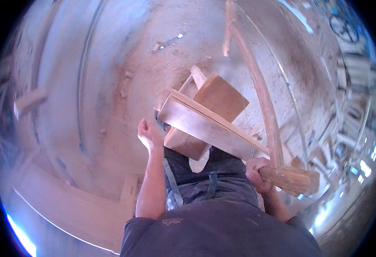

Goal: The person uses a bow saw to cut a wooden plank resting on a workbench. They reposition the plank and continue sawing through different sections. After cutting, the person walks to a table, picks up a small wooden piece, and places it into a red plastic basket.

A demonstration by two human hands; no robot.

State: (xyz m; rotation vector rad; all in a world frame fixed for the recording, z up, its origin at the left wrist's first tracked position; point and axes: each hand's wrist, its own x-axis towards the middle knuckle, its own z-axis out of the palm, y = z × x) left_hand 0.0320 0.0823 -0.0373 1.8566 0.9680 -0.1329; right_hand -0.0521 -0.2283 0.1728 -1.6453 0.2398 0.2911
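My left hand (150, 135) is raised beside the left end of a wooden plank piece (203, 124), its fingers curled in and nothing visible in them. The plank piece lies slanted in front of my legs. It rests across a squared wooden block (223, 97), whose near end juts out toward my lap. At the right, my right hand (257, 174) is wrapped round a rough, thick wooden club-like piece (292, 180). A long curved wooden pole (258, 85) runs from the far side down to just behind that piece; whether they are joined cannot be seen.
A thin tool with a bright tip (170, 42) lies on the dusty floor (123, 55) ahead. Wooden pieces (350, 124) are piled along the right side. A board (68, 205) lies at the lower left, and a loose wooden piece (30, 100) is at the far left.
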